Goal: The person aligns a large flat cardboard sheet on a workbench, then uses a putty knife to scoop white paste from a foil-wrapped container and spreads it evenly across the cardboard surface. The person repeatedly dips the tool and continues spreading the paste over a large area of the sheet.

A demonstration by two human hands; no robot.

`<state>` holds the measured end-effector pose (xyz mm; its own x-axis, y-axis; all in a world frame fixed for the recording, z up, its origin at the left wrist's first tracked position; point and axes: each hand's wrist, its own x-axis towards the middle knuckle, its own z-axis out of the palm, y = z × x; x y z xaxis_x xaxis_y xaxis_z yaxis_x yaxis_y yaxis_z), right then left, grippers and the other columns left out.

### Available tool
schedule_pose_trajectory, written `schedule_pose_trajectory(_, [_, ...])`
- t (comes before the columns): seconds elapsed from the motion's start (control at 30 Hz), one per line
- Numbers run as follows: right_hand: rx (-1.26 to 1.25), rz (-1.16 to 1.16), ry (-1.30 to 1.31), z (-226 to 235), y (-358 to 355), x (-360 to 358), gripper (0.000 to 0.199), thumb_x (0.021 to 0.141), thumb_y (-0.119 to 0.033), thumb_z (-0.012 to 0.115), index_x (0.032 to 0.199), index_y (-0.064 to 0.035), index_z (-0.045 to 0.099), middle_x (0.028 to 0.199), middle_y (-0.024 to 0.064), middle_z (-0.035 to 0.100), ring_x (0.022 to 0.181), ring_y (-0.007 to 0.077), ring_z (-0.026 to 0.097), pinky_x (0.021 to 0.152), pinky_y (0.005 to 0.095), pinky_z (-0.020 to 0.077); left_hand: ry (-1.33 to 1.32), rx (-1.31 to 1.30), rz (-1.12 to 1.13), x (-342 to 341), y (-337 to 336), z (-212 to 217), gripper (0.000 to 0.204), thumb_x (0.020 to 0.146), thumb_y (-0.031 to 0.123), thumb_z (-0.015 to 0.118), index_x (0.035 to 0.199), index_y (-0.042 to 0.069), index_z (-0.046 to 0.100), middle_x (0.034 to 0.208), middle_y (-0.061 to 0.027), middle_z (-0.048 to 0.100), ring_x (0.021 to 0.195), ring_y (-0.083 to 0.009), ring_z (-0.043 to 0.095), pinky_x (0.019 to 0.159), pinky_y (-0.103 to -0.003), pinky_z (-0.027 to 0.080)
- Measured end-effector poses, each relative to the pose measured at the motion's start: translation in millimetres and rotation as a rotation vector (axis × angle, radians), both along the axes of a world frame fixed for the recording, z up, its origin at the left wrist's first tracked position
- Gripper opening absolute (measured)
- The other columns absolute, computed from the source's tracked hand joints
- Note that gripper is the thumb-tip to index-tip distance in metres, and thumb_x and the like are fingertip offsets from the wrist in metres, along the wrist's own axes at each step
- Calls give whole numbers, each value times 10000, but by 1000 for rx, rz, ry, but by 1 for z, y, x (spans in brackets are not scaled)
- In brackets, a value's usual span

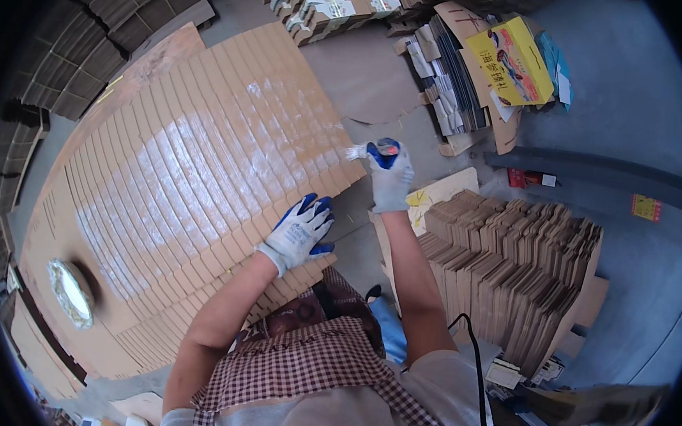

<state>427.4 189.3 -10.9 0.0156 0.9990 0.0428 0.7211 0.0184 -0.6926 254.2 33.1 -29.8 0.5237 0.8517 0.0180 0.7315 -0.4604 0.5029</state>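
Observation:
A broad stack of brown cardboard sheets (pixel 233 58) lies fanned out in overlapping strips, with wet, whitish glue-like streaks across its middle. My left hand (pixel 299 234), in a white and blue work glove, rests on the near right edge of the sheets with its fingers spread. My right hand (pixel 392 179), gloved the same way, is closed round a brush (pixel 356 152) at the far right edge of the sheets. White bristles stick out to the left of that hand; most of the handle is hidden. On the left end of the cardboard sits a bowl (pixel 71 294) of shiny white stuff.
Upright folded cardboard pieces (pixel 501 277) stand packed at my right. Beyond them are dark flat sheets (pixel 443 79) and a yellow printed box (pixel 510 59). Bundled cardboard (pixel 78 48) is piled at the far left, more cartons (pixel 330 5) at the back. A dark beam (pixel 601 173) crosses the right.

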Motion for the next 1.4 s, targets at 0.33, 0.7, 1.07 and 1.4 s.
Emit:
schedule_pose_trajectory(0.33, [71,237,-69,1,-22,-24,437,794,-253,812,1129,-81,591,1036,160,648,895,376,663,776,449,532,-50,-7,19,1,-3,-6,619,893,550,571,1212,22,630,1335,-180,566,1340,-330,445,1190,-481,278])
schedule_pose_trajectory(0.7, [101,522,-169,21,-62,-56,461,774,-244,816,1143,-73,598,1060,149,646,868,370,664,765,434,539,-101,-107,58,0,-2,-2,620,829,481,639,1288,67,587,1316,-124,580,1294,-312,472,1176,-446,295])
schedule_pose_trajectory(1.07, [88,528,-171,12,-71,-61,472,774,-244,816,1159,-77,600,1111,149,633,927,355,664,798,422,536,-73,-48,12,-4,-4,-2,454,866,449,605,1192,139,668,1336,-83,579,1310,-292,465,1179,-463,287])
schedule_pose_trajectory(1.4, [266,623,-34,15,-43,-105,464,784,-156,809,1180,-65,585,1078,151,642,930,367,643,792,435,529,-218,-96,40,-3,-8,-15,512,857,407,654,1265,101,609,1319,-92,587,1287,-321,479,1141,-438,330])
